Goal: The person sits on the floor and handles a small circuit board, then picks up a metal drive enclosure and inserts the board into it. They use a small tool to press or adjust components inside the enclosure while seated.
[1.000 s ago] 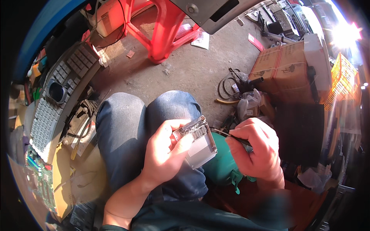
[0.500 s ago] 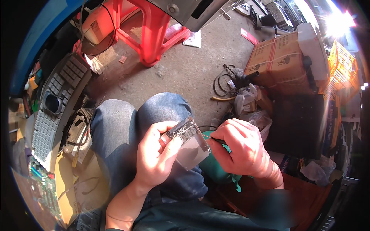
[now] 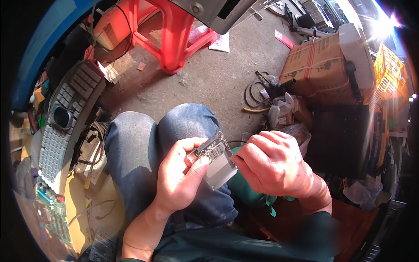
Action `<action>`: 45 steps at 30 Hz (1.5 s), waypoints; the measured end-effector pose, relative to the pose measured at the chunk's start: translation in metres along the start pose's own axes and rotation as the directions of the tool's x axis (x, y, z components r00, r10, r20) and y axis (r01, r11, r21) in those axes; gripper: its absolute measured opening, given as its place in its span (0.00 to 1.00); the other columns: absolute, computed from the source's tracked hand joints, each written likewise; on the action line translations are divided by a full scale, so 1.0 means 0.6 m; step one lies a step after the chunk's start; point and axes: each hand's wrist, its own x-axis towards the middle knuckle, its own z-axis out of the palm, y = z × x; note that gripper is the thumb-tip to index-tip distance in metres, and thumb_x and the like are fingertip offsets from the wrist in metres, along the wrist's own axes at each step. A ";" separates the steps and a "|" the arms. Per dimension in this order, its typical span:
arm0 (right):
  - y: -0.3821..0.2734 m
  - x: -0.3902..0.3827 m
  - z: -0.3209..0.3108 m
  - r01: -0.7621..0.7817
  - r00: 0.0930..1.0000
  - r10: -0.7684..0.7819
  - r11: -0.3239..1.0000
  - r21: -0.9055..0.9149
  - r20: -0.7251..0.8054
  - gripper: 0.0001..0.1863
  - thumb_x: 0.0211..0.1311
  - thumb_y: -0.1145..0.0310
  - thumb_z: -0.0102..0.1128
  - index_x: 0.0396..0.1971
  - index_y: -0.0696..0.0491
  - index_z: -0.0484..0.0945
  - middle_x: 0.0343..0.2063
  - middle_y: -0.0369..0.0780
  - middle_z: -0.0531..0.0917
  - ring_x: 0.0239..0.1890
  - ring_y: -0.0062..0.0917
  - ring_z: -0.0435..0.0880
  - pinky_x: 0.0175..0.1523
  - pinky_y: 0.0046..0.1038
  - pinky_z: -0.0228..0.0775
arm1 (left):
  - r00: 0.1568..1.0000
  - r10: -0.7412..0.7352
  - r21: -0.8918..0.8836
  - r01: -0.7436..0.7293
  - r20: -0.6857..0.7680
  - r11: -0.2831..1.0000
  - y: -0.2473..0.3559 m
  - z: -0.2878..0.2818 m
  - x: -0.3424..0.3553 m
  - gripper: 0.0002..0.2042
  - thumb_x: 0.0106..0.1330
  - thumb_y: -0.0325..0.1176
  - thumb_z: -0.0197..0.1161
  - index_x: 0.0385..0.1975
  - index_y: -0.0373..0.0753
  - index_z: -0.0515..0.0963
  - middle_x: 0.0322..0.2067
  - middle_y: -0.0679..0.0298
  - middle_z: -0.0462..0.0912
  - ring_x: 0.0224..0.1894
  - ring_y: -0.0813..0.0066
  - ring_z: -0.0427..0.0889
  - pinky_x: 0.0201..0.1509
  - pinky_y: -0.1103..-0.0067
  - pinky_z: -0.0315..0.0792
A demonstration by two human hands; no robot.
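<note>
My left hand (image 3: 179,174) grips a small green-black circuit board (image 3: 212,149), with the thumb on its lower corner and the fingers behind. Below the board is a flat silver metal casing (image 3: 221,171), overlapping it; together they look like an opened drive. My right hand (image 3: 277,166) is closed, its thumb and index fingertips at the casing's right edge. The thin dark-handled tool that showed in this hand a moment earlier is now hidden by the fingers. Both hands are above my knees in jeans (image 3: 187,124).
A keyboard (image 3: 61,131) with a small dark object on it stands at left, above a green circuit board (image 3: 52,214). A red plastic stool (image 3: 172,48) is ahead. Strapped cardboard box (image 3: 312,65), black cables (image 3: 253,94) and plastic bags (image 3: 283,111) lie to the right.
My right hand has rolled over and its fingertips have come up to the casing's edge; the tool's shaft and handle no longer show. The board and casing have tilted slightly in my left hand.
</note>
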 end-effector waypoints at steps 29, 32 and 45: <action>-0.034 -0.004 0.041 -0.004 0.994 0.019 0.989 0.147 -0.104 0.11 0.49 0.76 0.70 0.24 0.54 0.72 0.18 0.37 0.72 0.18 0.29 0.74 0.24 0.30 0.67 | 0.995 -0.045 -0.133 0.057 0.089 0.989 0.001 0.003 -0.003 0.32 0.66 0.18 0.60 0.69 0.32 0.54 0.56 0.55 0.73 0.58 0.73 0.74 0.63 0.73 0.69; -0.033 -0.006 0.044 0.001 0.994 0.014 0.990 0.139 -0.106 0.11 0.49 0.76 0.69 0.23 0.54 0.72 0.18 0.37 0.71 0.18 0.29 0.74 0.24 0.30 0.67 | 0.996 -0.017 -0.130 0.029 0.088 0.991 -0.003 0.005 -0.002 0.31 0.67 0.19 0.60 0.69 0.31 0.55 0.56 0.55 0.74 0.57 0.73 0.75 0.62 0.74 0.69; -0.037 0.008 0.031 0.029 0.999 -0.025 0.993 0.117 -0.030 0.10 0.48 0.75 0.72 0.27 0.55 0.77 0.23 0.38 0.79 0.20 0.29 0.78 0.26 0.28 0.69 | 0.997 -0.050 -0.121 0.057 0.057 0.991 -0.010 0.005 -0.004 0.31 0.67 0.21 0.62 0.68 0.31 0.56 0.57 0.55 0.73 0.58 0.72 0.74 0.63 0.73 0.69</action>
